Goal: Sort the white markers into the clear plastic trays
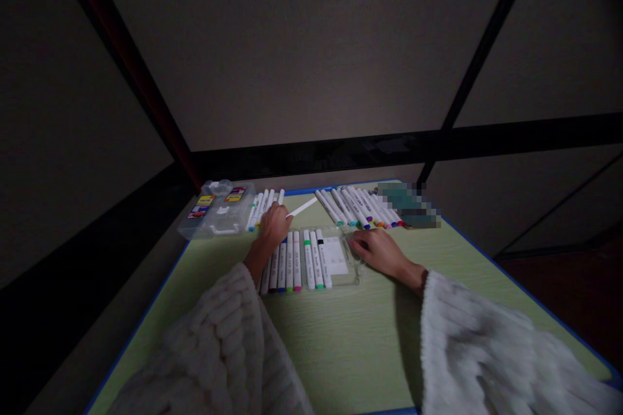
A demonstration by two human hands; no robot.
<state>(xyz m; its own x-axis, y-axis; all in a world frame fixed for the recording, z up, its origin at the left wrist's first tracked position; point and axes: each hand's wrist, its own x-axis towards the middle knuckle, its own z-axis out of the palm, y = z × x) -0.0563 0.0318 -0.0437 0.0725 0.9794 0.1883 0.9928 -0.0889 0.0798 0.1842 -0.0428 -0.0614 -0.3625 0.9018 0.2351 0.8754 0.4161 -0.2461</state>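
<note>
My left hand (275,224) is closed, with a slim white marker (302,207) sticking out to the right of its fingers; no print shows on that side. Below it lies a clear plastic tray (354,280) with white markers (293,262) side by side, their ends coloured. Green and black bands show on the markers (316,259) near its middle, and a white printed sheet (335,256) lies in its right part. My right hand (379,251) has its fingers curled at the tray's right rim, the fingertips partly hidden.
A clear plastic case (228,217) with colourful labels sits at the back left, several markers (265,200) beside it. A row of markers (357,207) lies back right, next to a blurred-out dark green object (411,205). The pale green table (341,350) has blue edges and meets a wall behind.
</note>
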